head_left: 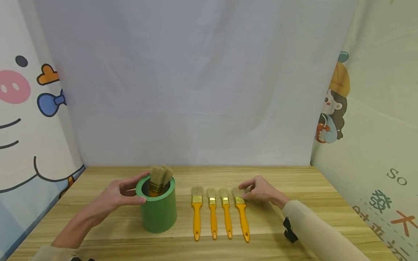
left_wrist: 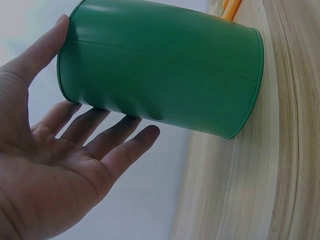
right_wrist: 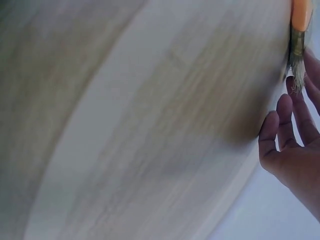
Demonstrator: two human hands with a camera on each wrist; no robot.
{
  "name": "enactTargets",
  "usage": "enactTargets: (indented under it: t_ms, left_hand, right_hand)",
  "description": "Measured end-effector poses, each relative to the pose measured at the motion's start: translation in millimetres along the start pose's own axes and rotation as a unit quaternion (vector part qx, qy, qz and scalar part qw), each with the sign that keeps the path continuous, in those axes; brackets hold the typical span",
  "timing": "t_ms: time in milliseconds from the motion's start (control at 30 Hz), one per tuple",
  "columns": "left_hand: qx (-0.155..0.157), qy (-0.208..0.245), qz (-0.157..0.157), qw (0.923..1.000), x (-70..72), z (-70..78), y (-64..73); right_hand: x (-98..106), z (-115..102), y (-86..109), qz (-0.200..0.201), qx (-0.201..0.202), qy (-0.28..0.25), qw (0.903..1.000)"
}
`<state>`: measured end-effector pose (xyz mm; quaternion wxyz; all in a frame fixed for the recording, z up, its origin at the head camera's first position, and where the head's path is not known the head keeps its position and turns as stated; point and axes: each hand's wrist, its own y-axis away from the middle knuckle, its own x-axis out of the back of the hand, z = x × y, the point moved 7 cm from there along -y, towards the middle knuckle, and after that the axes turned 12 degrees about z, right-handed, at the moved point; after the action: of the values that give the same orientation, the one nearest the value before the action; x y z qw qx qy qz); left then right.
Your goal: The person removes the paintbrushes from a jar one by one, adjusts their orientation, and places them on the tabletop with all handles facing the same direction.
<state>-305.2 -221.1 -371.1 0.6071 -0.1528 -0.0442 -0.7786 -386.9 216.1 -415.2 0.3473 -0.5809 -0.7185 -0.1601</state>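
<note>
Head view: wooden table (head_left: pixel 261 224) bears brushes (head_left: pixel 213 219) before pale cloth (head_left: pixel 202 83).

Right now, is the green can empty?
No, it isn't empty: the head view shows paintbrushes poking bristles-up out of the green can.

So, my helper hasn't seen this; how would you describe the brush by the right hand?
On the wooden table, right of the green can, four paintbrushes lie side by side. It's the rightmost paintbrush, the only one with the right hand at its bristles.
</note>
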Motion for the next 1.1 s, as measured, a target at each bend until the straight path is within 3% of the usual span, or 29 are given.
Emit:
enactTargets:
  t_ms: [267,433,667,1100]
  left_hand:
    - [0.001,-0.001,0.001,1.0,0.6,0.0,-0.8]
    - [0.007,-0.002,0.004,1.0,-0.1,-1.9,-0.9]
    - [0.007,-0.001,0.003,1.0,0.2,-0.4,-0.4]
    - [0.009,0.002,0.004,0.9999,-1.7,-1.6,-0.9]
  right_hand:
    - [1,4,-0.5,0.005,-0.004,-0.003,1.0]
    - [8,-6,-0.8,0.033,0.009,0.007,0.9994]
    - [7,-49,0.0,0.059,0.032,-0.022,0.9975]
    - [-39,-127,10.3,0.012,0.126,-0.075,0.9891]
